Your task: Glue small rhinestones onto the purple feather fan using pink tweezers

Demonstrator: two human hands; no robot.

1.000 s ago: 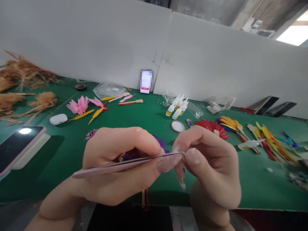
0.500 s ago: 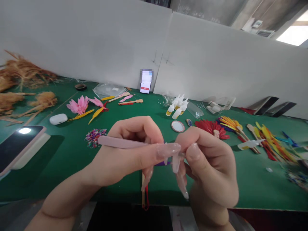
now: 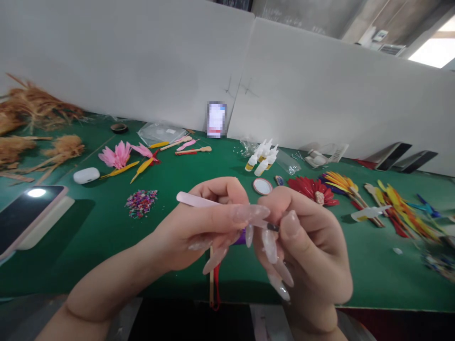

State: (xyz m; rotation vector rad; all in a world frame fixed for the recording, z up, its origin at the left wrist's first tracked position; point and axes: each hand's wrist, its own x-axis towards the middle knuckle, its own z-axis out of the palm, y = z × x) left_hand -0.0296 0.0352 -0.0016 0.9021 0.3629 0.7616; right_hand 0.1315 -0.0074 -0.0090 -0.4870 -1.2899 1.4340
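My left hand [image 3: 216, 222] is closed on pink tweezers [image 3: 195, 200], a slim flat tool with a dark tip pointing right. That tip meets the pinched thumb and forefinger of my right hand [image 3: 309, 241]; whatever lies between those fingers is hidden. Long pale nails show on both hands. Beneath my hands, mostly covered, lies something purple [image 3: 241, 238]. A wooden stick [image 3: 212, 284] with a red cord [image 3: 216, 272] sticks out toward the table's near edge. Left of my left hand is a heap of multicoloured small beads or bits [image 3: 141, 202].
On the green table [image 3: 106, 246] stand several small white bottles [image 3: 262, 161]. Pink feathers [image 3: 116, 155] and a white case [image 3: 86, 175] lie left, near a phone [image 3: 28, 213]. Red feathers [image 3: 313, 189], yellow feathers [image 3: 341, 182] and a glue bottle [image 3: 366, 214] lie right. Another phone [image 3: 216, 120] leans on the wall.
The tweezers have shifted right and their dark tip now shows at my right fingers. My left hand has moved slightly right, uncovering more of the colourful heap.
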